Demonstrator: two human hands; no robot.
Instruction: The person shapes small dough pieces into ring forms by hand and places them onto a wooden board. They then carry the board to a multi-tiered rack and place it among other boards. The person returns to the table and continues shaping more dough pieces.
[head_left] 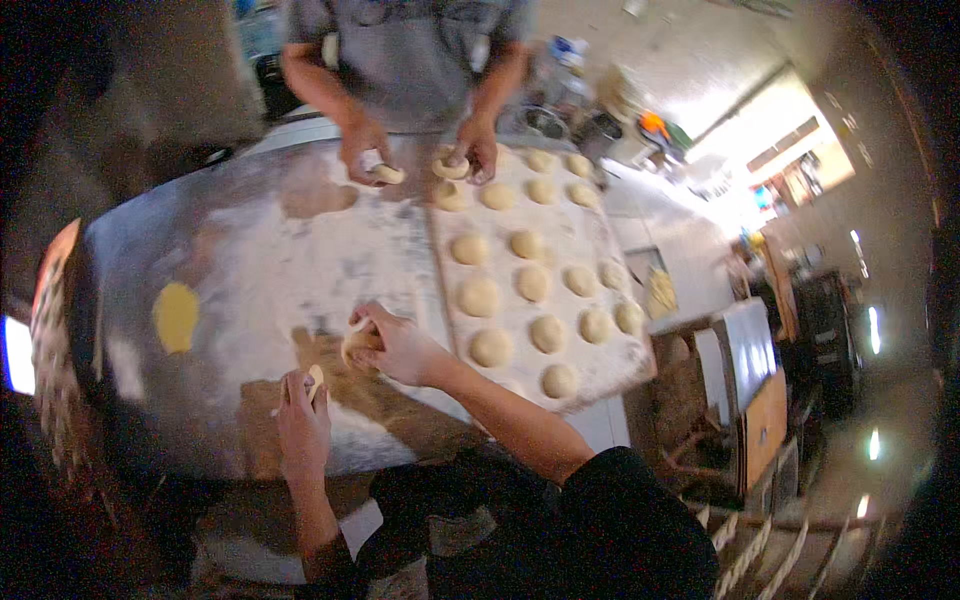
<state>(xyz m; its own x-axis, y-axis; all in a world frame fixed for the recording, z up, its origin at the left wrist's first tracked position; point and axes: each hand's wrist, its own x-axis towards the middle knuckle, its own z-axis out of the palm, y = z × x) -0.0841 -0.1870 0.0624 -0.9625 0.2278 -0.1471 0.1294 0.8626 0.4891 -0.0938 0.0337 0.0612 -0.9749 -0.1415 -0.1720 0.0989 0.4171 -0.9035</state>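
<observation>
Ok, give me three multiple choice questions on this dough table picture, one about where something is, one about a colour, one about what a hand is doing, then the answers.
1. Where does the floured board with the rows of dough balls lie?
A. to the right of the person's hands
B. to their left
C. on the floor

2. What colour is the flat disc at the left of the metal table?
A. blue
B. yellow
C. black

3. What is the right hand doing?
A. resting flat and empty
B. holding a knife
C. closed around a piece of dough

Answers:
1 A, the board sits right of both hands.
2 B, the disc shows yellow against the grey metal.
3 C, its fingers curl over the pale lump; the left hand grips a smaller dough bit.
</observation>
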